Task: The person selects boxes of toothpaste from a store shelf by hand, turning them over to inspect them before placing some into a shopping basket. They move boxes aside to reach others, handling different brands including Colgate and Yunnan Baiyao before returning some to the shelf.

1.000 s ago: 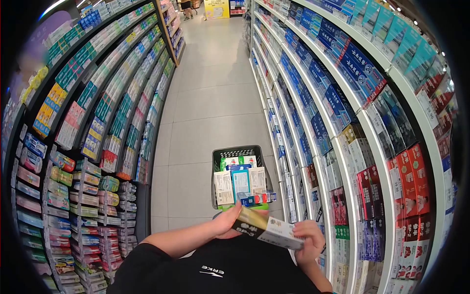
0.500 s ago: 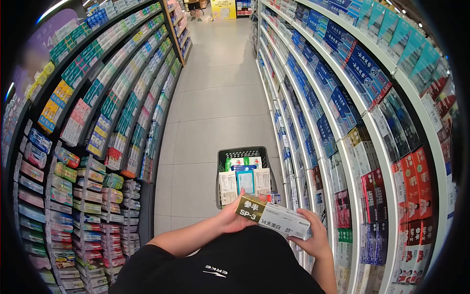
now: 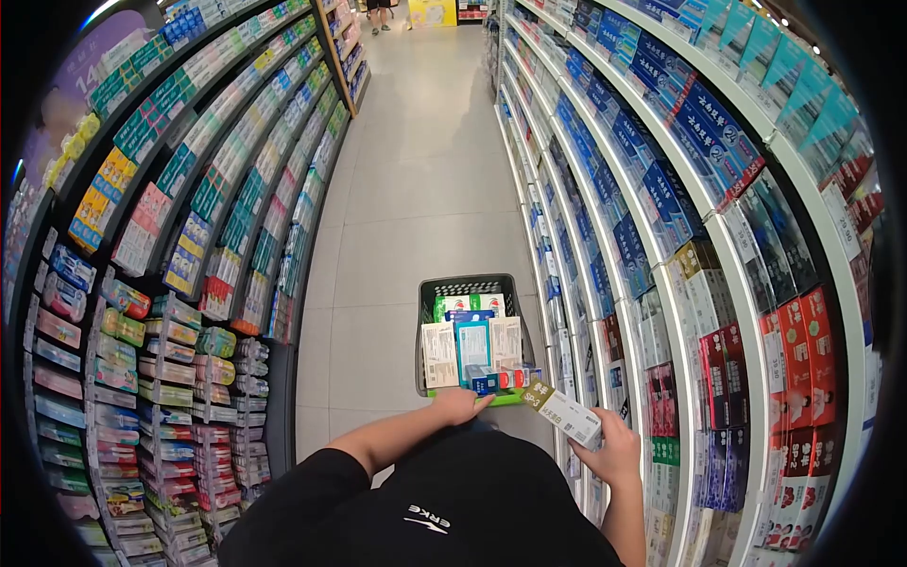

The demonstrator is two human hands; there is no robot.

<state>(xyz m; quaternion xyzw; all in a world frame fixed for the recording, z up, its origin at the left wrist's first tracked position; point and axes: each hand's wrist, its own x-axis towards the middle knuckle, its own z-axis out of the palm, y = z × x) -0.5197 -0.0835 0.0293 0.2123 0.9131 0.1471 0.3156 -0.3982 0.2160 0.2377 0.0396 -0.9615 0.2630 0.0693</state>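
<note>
My right hand [image 3: 612, 448] is closed around one end of a gold and white toothpaste box [image 3: 561, 412] marked SP-3. The box slants toward the near right corner of a black shopping basket [image 3: 425, 326]. At the basket's near edge, my left hand [image 3: 461, 405] has its fingers wrapped on the green handle [image 3: 508, 398]. Inside the basket are white boxes [image 3: 438, 353], a blue-edged pack [image 3: 473, 346], green and white packs and small boxes [image 3: 484, 380] near the handle.
Tall shelves of boxed toothpaste [image 3: 704, 137] rise close on my right. Racks of packaged toothbrushes [image 3: 170, 387] and more boxes line the left. A tiled aisle floor [image 3: 416, 180] runs ahead, with a person's legs [image 3: 380, 17] at its far end.
My left hand has let go of the toothpaste box and moved down to the basket handle. The box, now only in my right hand, has swung to the right and tilted.
</note>
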